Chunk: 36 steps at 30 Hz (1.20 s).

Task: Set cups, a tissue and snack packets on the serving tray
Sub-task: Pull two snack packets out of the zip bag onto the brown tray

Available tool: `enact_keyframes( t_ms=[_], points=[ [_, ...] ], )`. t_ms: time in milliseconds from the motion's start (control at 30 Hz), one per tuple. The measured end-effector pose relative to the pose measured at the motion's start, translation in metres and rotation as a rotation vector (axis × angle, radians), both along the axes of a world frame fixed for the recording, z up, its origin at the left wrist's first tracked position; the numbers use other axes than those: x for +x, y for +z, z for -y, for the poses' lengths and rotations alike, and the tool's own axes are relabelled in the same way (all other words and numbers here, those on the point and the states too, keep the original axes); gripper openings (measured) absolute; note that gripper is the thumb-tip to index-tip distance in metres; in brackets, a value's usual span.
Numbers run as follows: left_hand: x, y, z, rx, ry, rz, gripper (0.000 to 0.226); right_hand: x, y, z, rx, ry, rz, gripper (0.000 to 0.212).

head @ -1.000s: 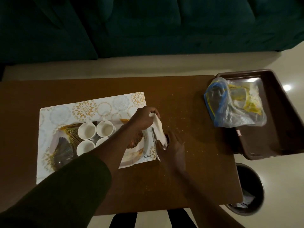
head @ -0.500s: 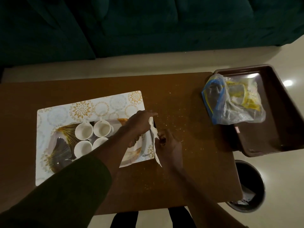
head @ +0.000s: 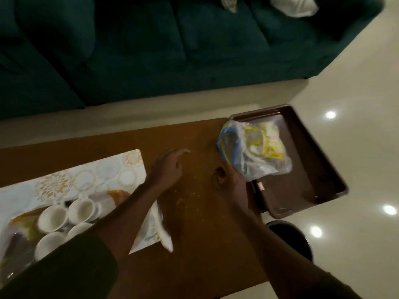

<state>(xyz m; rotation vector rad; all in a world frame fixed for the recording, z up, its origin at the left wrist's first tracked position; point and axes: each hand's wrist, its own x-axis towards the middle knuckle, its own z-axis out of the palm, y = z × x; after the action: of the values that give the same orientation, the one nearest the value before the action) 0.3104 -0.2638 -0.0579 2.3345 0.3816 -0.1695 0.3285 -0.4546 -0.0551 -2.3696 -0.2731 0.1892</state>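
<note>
Fingers (head: 182, 152) of the left hand (head: 167, 169) are loosely spread and slightly curled, holding nothing, above the bare middle of the table. Those of the right hand (head: 226, 180) are curled inward; whether they pinch anything cannot be told, though the hand sits just beside the lower left corner of the clear bag.

A dark green sofa (head: 140, 50) fills the top of the view, with pale floor (head: 356, 93) to its right. The brown table (head: 194, 234) runs across the lower half, dotted with crumbs (head: 187, 195) between the two hands. At its left lies a white placemat (head: 82, 175) with gold flower prints, bearing a patterned serving tray (head: 21, 223) partly hidden by the left sleeve (head: 64, 270). Four white cups (head: 53, 217) stand upright, clustered together on that tray. At the table's right end a dark brown tray (head: 313, 169) overhangs the edge, and a clear plastic bag (head: 252, 152) with yellow and blue packets inside rests across its near left rim. Below it a round dark bin (head: 291, 240) stands on the floor. The white tissue (head: 166, 234), folded, lies at the placemat's right edge, touching it, well apart from both hands.
</note>
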Motion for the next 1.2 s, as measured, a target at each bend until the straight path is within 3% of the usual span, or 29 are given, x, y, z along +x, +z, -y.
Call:
enact_keyframes(
  t_ms=[133, 300, 467, 567, 633, 700, 767, 833, 900, 933, 967, 1067, 1200],
  points=[
    [0.044, 0.001, 0.050, -0.111, 0.066, -0.001, 0.049, 0.059, 0.008, 0.062, -0.043, -0.069, 0.076, 0.015],
    [0.087, -0.010, 0.109, -0.431, 0.271, -0.107, 0.044, 0.117, 0.006, 0.126, -0.149, -0.196, 0.068, 0.024],
    [0.098, -0.038, 0.140, -0.728, 0.630, -0.444, 0.066, 0.129, -0.003, 0.136, -0.105, -0.135, -0.051, 0.042],
    [0.094, -0.044, 0.155, -0.853, 0.599, -0.572, 0.047, 0.124, -0.012, 0.103, -0.087, -0.053, -0.079, 0.053],
    [0.091, -0.041, 0.163, -0.972, 0.572, -0.526, 0.027, 0.121, -0.016, 0.079, -0.105, -0.023, -0.129, 0.059],
    [0.088, -0.039, 0.168, -1.039, 0.563, -0.476, 0.022, 0.120, -0.020, 0.065, -0.118, -0.063, -0.177, 0.053],
    [0.086, -0.037, 0.168, -1.014, 0.563, -0.423, 0.023, 0.121, -0.020, 0.063, -0.093, -0.142, -0.201, 0.038],
    [0.087, -0.036, 0.163, -0.859, 0.630, -0.308, 0.025, 0.123, -0.010, 0.068, -0.010, -0.234, -0.186, 0.026],
    [0.088, -0.035, 0.153, -0.681, 0.736, -0.164, 0.012, 0.127, 0.008, 0.074, 0.075, -0.310, -0.103, 0.017],
    [0.089, -0.033, 0.149, -0.666, 0.768, -0.099, 0.018, 0.129, 0.020, 0.076, 0.116, -0.338, -0.054, 0.013],
    [0.091, -0.031, 0.146, -0.696, 0.776, -0.066, 0.040, 0.132, 0.031, 0.078, 0.166, -0.356, -0.010, 0.009],
    [0.091, -0.016, 0.136, -0.845, 0.745, -0.120, 0.083, 0.130, 0.067, 0.077, 0.249, -0.370, 0.060, 0.007],
    [0.079, 0.011, 0.127, -0.964, 0.647, -0.241, 0.081, 0.115, 0.102, 0.064, 0.305, -0.329, 0.051, 0.012]
  ],
)
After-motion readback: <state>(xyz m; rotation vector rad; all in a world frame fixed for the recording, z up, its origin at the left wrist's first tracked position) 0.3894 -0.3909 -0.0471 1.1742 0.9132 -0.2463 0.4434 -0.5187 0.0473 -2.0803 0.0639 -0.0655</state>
